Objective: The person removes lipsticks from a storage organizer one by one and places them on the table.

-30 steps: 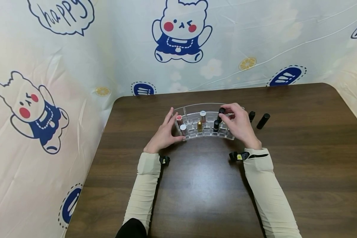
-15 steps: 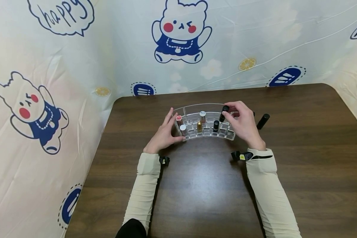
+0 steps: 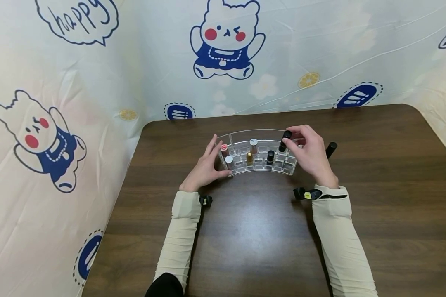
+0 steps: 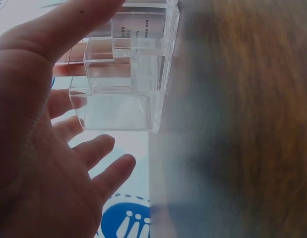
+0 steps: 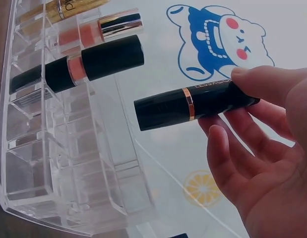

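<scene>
In the head view, a curved clear lipstick organizer [image 3: 260,169] stands on the table. My left hand [image 3: 204,168] holds its left end, thumb at the front and fingers along the far side. My right hand [image 3: 311,154] pinches a black lipstick [image 3: 285,141] above the organizer's right back part. The right wrist view shows this lipstick [image 5: 165,110] tilted, apart from the organizer, with a gold band and lettering. Standing in the slots are another black lipstick [image 3: 270,158], a gold tube [image 3: 249,159], a silver-topped tube [image 3: 253,145], a red-topped tube [image 3: 224,150] and a white-capped tube [image 3: 228,161].
Another black tube [image 3: 331,149] is on the brown wooden table [image 3: 252,231], just right of my right hand. A printed cloth [image 3: 163,62] hangs behind the table and along its left side.
My right hand has moved a little to the right with the black lipstick, away from the black lipstick in the front row. It now hides a second tube on the table. The left hand stays put.
</scene>
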`<state>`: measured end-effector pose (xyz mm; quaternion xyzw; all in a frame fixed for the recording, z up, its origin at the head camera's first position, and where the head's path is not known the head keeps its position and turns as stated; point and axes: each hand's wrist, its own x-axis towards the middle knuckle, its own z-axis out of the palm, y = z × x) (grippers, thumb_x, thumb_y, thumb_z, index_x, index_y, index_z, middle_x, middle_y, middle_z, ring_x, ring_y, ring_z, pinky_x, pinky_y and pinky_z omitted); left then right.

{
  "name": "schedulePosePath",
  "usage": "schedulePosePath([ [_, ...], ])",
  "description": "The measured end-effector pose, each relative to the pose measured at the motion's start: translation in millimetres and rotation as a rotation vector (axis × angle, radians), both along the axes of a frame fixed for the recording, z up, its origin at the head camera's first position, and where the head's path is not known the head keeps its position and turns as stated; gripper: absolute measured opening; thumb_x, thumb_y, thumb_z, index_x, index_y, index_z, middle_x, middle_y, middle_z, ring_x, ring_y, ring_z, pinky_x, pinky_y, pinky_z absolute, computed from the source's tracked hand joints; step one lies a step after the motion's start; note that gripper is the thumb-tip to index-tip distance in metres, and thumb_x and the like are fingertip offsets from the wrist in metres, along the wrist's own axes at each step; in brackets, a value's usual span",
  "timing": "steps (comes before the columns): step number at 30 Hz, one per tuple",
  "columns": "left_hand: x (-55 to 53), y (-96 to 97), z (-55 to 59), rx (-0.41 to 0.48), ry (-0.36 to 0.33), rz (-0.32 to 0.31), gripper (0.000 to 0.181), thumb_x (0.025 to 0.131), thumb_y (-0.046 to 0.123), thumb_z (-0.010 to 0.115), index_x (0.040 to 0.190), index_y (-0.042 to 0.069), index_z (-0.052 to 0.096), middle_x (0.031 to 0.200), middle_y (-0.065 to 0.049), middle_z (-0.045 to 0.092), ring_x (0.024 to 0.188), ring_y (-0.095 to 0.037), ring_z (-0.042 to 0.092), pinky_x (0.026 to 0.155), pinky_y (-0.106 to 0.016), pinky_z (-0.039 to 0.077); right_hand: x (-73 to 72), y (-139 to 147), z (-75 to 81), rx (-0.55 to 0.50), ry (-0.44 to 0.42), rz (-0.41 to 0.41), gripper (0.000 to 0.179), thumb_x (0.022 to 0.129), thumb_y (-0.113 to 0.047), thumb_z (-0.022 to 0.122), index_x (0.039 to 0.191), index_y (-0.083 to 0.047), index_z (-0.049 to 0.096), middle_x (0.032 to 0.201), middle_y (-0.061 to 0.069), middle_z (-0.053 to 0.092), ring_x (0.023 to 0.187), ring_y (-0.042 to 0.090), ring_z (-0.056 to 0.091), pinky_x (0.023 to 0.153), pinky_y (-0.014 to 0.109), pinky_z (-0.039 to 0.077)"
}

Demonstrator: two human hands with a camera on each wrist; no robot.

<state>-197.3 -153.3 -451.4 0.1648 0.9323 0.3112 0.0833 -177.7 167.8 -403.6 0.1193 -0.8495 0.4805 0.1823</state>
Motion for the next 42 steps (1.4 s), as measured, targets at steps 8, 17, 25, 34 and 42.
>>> schedulePosePath([
  [8,0.5,0.4,-0.7,0.010,0.004,-0.011,0.103,0.078,0.044,0.078,0.156,0.019,0.017,0.158,0.024,-0.017,0.148,-0.027,0.022,0.113,-0.065,0.020,3.6,1.3,3.1,0.007,-0.010,-0.010,0.029,0.087,-0.010,0.072,0.113,-0.003,0.064,0.100,0.010,0.063,0.084,0.002,0.057,0.073,0.009,0.045],
  [17,1.2,-0.3,3.0,0.003,0.004,0.002,0.103,0.077,0.043,0.079,0.156,0.024,0.015,0.158,0.024,-0.017,0.149,-0.024,0.020,0.114,-0.064,0.018,7.7,6.8,7.5,0.024,-0.001,-0.005,0.027,0.086,-0.009,0.073,0.110,-0.002,0.064,0.097,0.010,0.063,0.081,-0.004,0.055,0.072,0.008,0.045],
  [25,1.6,0.4,2.4,0.008,0.005,0.005,0.103,0.077,0.042,0.079,0.156,0.021,0.017,0.160,0.022,-0.015,0.149,-0.025,0.020,0.113,-0.065,0.018,13.5,14.9,9.4,0.062,0.014,-0.032,0.028,0.087,-0.010,0.071,0.113,-0.003,0.065,0.097,0.010,0.063,0.080,-0.008,0.053,0.072,0.014,0.047],
  [34,1.1,-0.2,0.9,0.010,-0.001,0.001,0.103,0.078,0.044,0.078,0.156,0.023,0.015,0.158,0.024,-0.017,0.149,-0.025,0.019,0.114,-0.065,0.018,18.6,24.7,10.1,0.078,0.043,-0.051,0.027,0.087,-0.008,0.070,0.113,-0.002,0.066,0.096,0.012,0.063,0.079,-0.008,0.051,0.072,0.013,0.046],
  [42,0.1,0.0,-0.1,0.004,0.000,0.002,0.103,0.078,0.044,0.079,0.156,0.018,0.017,0.159,0.023,-0.017,0.149,-0.026,0.021,0.112,-0.067,0.018,23.2,35.4,12.2,0.057,0.030,-0.064,0.029,0.085,-0.007,0.072,0.113,-0.003,0.066,0.096,0.007,0.061,0.077,-0.007,0.053,0.070,0.006,0.044],
])
